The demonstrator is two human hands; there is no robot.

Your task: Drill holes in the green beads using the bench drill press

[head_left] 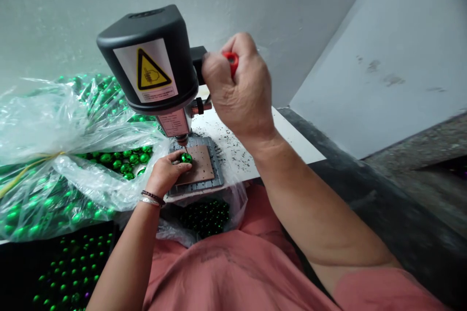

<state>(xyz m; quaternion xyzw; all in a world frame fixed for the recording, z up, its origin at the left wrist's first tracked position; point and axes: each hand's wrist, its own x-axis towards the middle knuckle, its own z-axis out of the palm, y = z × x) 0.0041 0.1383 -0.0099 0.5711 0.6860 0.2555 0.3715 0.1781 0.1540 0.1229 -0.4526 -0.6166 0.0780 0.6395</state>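
- The left hand (166, 173) holds a shiny green ball (186, 157) between its fingers and thumb, so its grip is closed on the ball.
- The ball sits just over a brown pad (199, 165), which lies on a gray ridged base (218, 167).
- The thin drill bit (185, 149) of a small bench drill (146, 53) points down at the ball. The tip is very close, but it is too small to tell if they touch.
- The right hand (237, 85) makes a fist around a red handle (230, 62) at the side of the drill. Its grip is closed, and the fingers hide most of the handle.
- A round ball can roll, so a firm, still hold helps. A slow, even pull on the handle helps too. Fingers do best kept away from the bit.
- A yellow warning sticker (151, 70) is on the front of the drill.
- A clear plastic bag (54, 126) full of green balls lies beside the drill, tied with yellow string (32, 165).
- More green balls lie in a dark box (22, 262) below.
- Black specks (233, 158) dot the white worktop (292, 138).
- Two bracelets (153, 198) circle the left wrist.
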